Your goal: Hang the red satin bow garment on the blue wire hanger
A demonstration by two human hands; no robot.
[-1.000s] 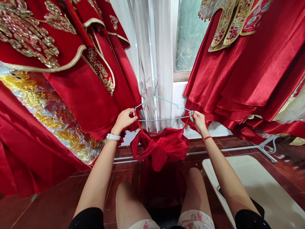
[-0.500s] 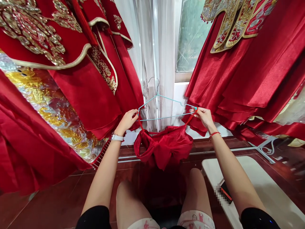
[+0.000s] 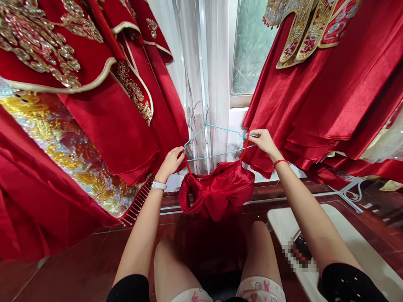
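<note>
Two bare hands support a turquoise wire hanger [image 3: 208, 124] and a red satin spaghetti-strap garment [image 3: 217, 191] at the centre of the view. Hanger orientation: grey hook upward, lower bar slightly higher at the right end. Garment position: directly below the lower bar, bodice crumpled, above and between the person's knees; its lower extent cannot be told.

Left hand [image 3: 172, 162]: thumb and fingers pinch the left end of the hanger, next to the left strap [image 3: 188, 167]. Whether the fingertips also grip this strap cannot be told. A white-banded watch [image 3: 159, 185] encircles the wrist.

Right hand [image 3: 263, 142]: thumb and fingers are pressed together, pinching the right strap [image 3: 244, 150] at the notch of the hanger. A red cord bracelet [image 3: 280, 162] encircles the wrist.

Surroundings: embroidered red garments [image 3: 135, 138] hang at left; red satin skirts [image 3: 315, 105] hang at right. Behind the hanger: a white curtain [image 3: 218, 63]. Below the right forearm: a white tabletop [image 3: 283, 218] bearing a partly pixelated dark device [image 3: 304, 250].
</note>
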